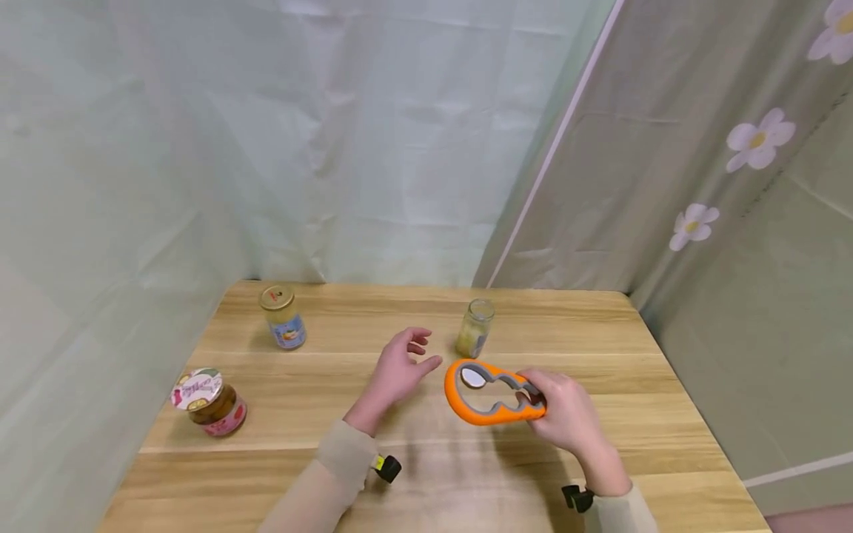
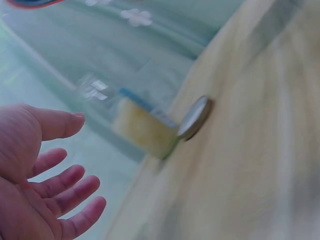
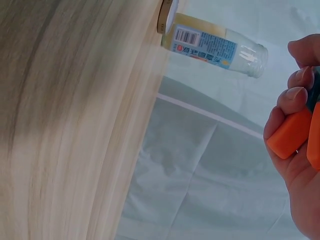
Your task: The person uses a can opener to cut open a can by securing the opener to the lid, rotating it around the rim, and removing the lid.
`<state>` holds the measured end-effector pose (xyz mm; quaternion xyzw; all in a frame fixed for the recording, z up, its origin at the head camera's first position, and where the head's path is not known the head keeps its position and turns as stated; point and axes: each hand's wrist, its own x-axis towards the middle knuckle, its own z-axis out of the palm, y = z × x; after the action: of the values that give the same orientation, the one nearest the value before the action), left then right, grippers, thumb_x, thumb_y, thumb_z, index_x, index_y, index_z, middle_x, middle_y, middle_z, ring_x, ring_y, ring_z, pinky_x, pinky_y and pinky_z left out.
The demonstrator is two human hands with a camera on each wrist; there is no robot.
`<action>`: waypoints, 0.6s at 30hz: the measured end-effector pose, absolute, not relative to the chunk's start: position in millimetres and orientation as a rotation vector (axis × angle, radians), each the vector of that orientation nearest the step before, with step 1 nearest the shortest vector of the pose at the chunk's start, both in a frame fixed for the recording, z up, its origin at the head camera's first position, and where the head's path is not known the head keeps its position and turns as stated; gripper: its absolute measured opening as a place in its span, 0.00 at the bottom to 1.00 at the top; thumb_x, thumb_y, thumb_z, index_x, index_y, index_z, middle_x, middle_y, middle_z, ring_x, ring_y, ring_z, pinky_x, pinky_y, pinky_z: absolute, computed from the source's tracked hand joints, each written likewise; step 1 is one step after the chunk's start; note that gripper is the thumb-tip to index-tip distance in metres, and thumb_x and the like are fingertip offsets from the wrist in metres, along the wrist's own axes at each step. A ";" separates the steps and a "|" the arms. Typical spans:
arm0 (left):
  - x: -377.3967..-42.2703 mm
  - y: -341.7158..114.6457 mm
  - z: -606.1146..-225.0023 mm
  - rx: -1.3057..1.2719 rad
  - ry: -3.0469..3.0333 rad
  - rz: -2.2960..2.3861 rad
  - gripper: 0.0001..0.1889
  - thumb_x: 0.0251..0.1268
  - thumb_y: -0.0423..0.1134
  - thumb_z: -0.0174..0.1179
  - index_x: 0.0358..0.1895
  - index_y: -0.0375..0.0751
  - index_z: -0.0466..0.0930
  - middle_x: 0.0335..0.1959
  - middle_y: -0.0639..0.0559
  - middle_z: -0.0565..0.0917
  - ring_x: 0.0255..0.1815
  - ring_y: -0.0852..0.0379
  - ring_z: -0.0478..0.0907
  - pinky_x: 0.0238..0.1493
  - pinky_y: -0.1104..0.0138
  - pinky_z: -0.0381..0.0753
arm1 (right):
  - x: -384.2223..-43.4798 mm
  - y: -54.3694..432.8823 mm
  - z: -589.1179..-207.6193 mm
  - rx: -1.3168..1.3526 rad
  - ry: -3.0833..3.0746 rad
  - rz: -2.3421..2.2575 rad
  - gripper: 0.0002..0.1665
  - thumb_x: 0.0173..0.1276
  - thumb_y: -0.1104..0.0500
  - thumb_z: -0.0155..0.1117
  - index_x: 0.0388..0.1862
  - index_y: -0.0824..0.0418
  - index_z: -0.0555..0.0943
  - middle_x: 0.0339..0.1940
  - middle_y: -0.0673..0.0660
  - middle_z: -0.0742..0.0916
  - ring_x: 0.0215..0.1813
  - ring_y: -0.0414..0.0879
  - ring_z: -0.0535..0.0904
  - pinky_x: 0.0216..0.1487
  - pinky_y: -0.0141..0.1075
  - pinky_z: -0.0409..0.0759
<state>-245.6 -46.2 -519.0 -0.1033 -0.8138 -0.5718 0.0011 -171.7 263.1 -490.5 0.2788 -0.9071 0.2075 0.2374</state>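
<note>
My right hand grips the handles of an orange and grey jar opener, held above the table with its round end pointing left. Through the opener's loop a jar lid shows, lying white side up on the wood. Just behind it stands an uncapped glass jar with pale yellow contents; its label faces the right wrist camera. My left hand hovers left of that jar, fingers loosely bent and apart, touching nothing. The left wrist view shows the same jar blurred beyond the left fingers.
A capped jar with a blue label stands at the back left of the wooden table. Nearer, at the left edge, is a brown jar with a pink label and patterned lid. Curtains hang behind and along the sides.
</note>
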 end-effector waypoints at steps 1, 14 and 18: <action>-247.7 -50.6 -517.3 -0.300 -2.532 -1.795 0.25 0.67 0.36 0.75 0.66 0.39 0.80 0.56 0.38 0.83 0.54 0.41 0.81 0.55 0.50 0.83 | -172.3 263.7 -490.3 0.762 -2.488 0.567 0.19 0.52 0.66 0.76 0.42 0.50 0.86 0.25 0.36 0.76 0.27 0.33 0.68 0.31 0.35 0.72; -260.1 -105.9 -503.5 -0.103 -2.381 -1.770 0.22 0.69 0.38 0.75 0.63 0.38 0.81 0.52 0.41 0.82 0.52 0.42 0.81 0.49 0.62 0.81 | -175.7 263.4 -489.7 0.745 -2.490 0.583 0.20 0.51 0.67 0.75 0.40 0.48 0.84 0.26 0.36 0.74 0.27 0.34 0.68 0.30 0.34 0.70; -265.4 -118.6 -505.5 -0.063 -2.315 -1.700 0.22 0.69 0.37 0.75 0.61 0.36 0.81 0.50 0.39 0.82 0.48 0.44 0.81 0.44 0.70 0.78 | -177.2 264.0 -490.4 0.739 -2.496 0.581 0.20 0.50 0.67 0.74 0.39 0.47 0.83 0.26 0.36 0.73 0.27 0.34 0.67 0.30 0.34 0.69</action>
<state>-265.4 -118.6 -505.5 -0.0218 -0.7986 -0.5864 0.1340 -177.2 264.0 -490.4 0.2693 -0.9096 0.2119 0.2349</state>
